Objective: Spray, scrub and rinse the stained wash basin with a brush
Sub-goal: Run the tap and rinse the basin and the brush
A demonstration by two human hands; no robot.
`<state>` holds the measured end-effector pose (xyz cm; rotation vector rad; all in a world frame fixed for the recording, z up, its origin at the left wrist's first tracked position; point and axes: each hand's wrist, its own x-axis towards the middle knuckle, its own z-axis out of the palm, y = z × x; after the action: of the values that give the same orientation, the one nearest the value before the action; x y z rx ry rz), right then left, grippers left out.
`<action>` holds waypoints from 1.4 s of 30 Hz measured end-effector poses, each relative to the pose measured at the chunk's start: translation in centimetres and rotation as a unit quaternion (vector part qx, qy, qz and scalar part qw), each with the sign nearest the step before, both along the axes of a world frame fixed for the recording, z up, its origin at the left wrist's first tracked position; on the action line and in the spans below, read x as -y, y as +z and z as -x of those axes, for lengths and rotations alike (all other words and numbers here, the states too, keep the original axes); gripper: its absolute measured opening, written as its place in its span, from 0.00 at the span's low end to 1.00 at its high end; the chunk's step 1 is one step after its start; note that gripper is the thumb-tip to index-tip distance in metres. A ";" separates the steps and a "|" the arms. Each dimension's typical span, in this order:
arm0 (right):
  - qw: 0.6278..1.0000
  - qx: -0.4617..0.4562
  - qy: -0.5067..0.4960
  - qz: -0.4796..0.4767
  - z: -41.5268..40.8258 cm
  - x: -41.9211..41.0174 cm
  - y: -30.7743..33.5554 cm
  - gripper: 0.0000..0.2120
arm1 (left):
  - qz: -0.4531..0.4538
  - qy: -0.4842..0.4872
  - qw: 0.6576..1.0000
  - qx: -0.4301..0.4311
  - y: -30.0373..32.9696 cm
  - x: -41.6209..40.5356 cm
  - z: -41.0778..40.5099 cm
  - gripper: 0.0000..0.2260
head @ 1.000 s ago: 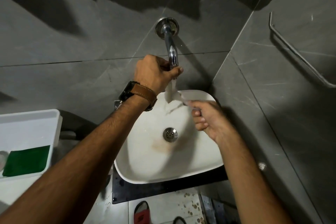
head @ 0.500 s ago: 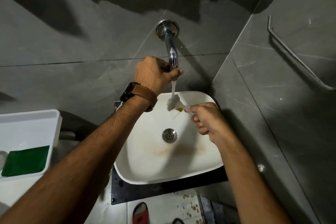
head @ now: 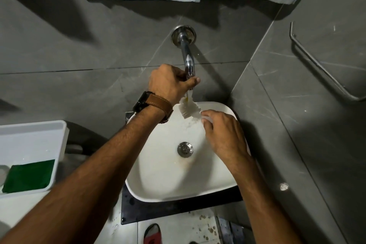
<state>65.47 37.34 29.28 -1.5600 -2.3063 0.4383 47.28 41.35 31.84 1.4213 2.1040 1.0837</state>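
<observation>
White ceramic fills the middle of my head view — the wash basin, a rounded-square bowl on a dark bracket, carries a brownish stain just below its drain.

My left hand is closed around the tip of the chrome wall tap, thumb pressed across the spout end; a thin stream of water falls from it. My right hand is curled shut on the handle of the brush, though the fingers hide most of that handle, so I cannot tell its full length.

The brush head sits at the basin's far rim, directly under the stream and just below the left hand. Its long axis runs on a slant, from the right hand up and leftward, bristle end pointing toward the tap and the back wall. The right hand is the nearer one, being the hand that holds it; the stain lies back toward me, past the drain, well apart from the bristles.

I judge this as wetting or rinsing the brush — any scrub or rinse of the stain would mean drawing the head toward me, along that same slanted axis.

At far left, a white tray holds a green pad.
</observation>
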 end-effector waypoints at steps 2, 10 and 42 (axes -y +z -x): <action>1.000 0.013 0.001 -0.007 -0.4 0.3 0.4 0.15 | 0.001 0.001 1.000 0.000 0.0 0.0 0.0 0.14; 1.000 -0.014 -0.003 0.018 -2.1 2.8 0.5 0.15 | 0.010 -0.003 1.000 0.008 -0.2 -0.3 0.0 0.15; 0.943 -0.109 -0.132 0.287 -3.6 5.1 -7.0 0.16 | 0.039 0.115 0.992 -0.036 -3.0 7.3 -1.7 0.11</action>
<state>69.08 32.20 22.30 -1.9203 -1.8534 1.2238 48.99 34.06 28.84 1.2208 2.3809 1.0338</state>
